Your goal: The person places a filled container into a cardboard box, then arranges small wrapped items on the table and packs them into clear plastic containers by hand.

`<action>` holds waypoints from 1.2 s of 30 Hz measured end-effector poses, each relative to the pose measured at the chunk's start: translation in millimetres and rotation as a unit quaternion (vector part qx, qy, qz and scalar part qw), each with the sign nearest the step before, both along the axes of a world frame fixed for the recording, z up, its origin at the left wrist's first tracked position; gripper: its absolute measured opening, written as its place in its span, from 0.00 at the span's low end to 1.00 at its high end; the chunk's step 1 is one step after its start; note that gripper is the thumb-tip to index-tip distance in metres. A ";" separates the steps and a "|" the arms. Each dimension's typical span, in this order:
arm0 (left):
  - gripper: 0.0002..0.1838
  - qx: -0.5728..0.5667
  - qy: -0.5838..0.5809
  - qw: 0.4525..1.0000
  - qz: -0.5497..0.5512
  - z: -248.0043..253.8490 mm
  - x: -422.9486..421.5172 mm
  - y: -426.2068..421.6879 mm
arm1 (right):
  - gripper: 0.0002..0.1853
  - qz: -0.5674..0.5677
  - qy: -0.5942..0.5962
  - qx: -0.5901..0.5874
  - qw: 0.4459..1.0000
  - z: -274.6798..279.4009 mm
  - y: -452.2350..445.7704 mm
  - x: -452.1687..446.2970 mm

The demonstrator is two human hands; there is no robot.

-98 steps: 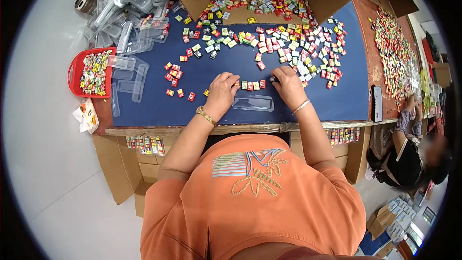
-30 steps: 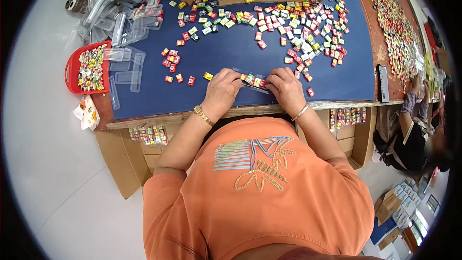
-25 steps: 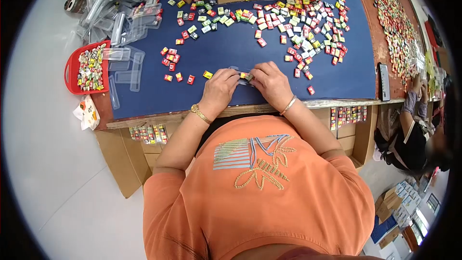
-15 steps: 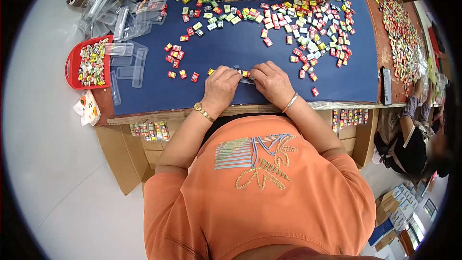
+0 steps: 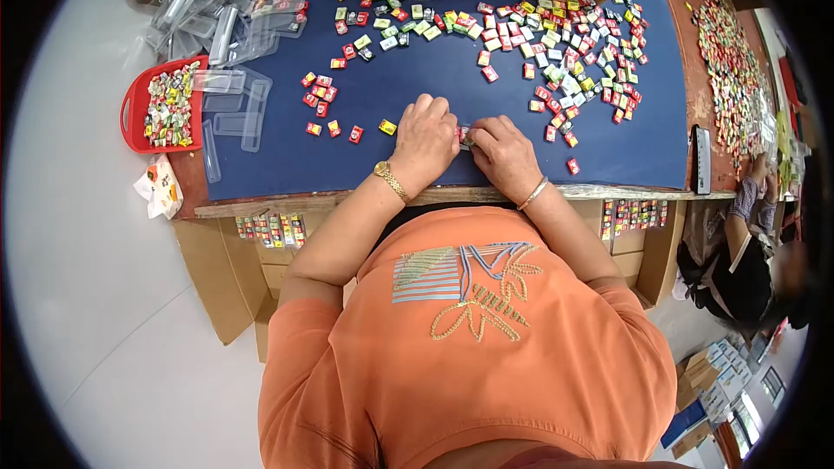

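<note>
In the head view, my left hand (image 5: 426,144) is closed over a narrow clear plastic case with small colourful boxes (image 5: 465,135), near the table's front edge. My right hand (image 5: 507,158) pinches the right end of the same case. Most of the case is hidden under the fingers; only a short piece shows between the hands. A yellow small box (image 5: 387,127) lies just left of my left hand. Several red and yellow small boxes (image 5: 322,92) lie loose farther left.
Many loose small boxes (image 5: 556,52) are spread over the blue mat (image 5: 417,78). Clear plastic cases (image 5: 252,113) pile up at the left, beside a red basket (image 5: 201,122) of wrapped pieces. A phone (image 5: 701,159) lies at the right edge. A co-worker (image 5: 738,269) is at far right.
My left hand has moved right and now covers the row of small boxes that showed between the hands. My right hand has shifted slightly right and down. The view has moved slightly.
</note>
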State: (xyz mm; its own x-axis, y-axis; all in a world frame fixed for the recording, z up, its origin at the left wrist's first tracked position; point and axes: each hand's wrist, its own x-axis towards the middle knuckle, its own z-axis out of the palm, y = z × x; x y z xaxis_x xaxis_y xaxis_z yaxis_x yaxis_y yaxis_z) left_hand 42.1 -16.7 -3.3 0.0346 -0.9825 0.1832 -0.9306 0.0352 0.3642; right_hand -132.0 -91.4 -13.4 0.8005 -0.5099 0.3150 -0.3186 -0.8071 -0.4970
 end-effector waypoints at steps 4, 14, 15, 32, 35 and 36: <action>0.06 -0.009 0.004 0.996 0.093 1.0 -9.7 6.2 | 0.14 -0.006 -0.012 0.008 1.000 5.4 -1.1 -0.9; 0.11 -0.033 0.057 0.988 0.137 3.6 -1.9 26.6 | 0.14 0.026 0.009 -0.005 1.000 4.2 -6.0 15.7; 0.13 -0.056 0.060 0.992 0.096 5.0 0.4 27.2 | 0.13 0.034 0.001 -0.003 0.999 1.8 -6.6 18.4; 0.14 -0.077 0.117 0.988 0.067 -24.3 9.6 43.4 | 0.08 0.062 -0.022 -0.005 0.998 -7.2 -3.4 32.4; 0.13 -0.081 0.123 0.986 0.076 -26.9 6.7 43.5 | 0.08 0.033 -0.014 0.038 0.999 -5.9 -1.3 32.2; 0.13 -0.079 0.118 0.987 0.080 -25.9 6.2 44.1 | 0.08 0.051 -0.009 0.006 0.999 -5.4 -2.5 29.8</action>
State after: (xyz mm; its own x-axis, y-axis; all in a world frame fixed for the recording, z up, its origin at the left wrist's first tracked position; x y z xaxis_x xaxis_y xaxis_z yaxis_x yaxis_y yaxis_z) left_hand 48.3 27.3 -29.1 0.2459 -0.9208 0.3028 -0.8194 -0.0306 0.5724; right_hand -102.2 -93.9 -18.8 0.8426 -0.4299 0.3244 -0.2256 -0.8287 -0.5122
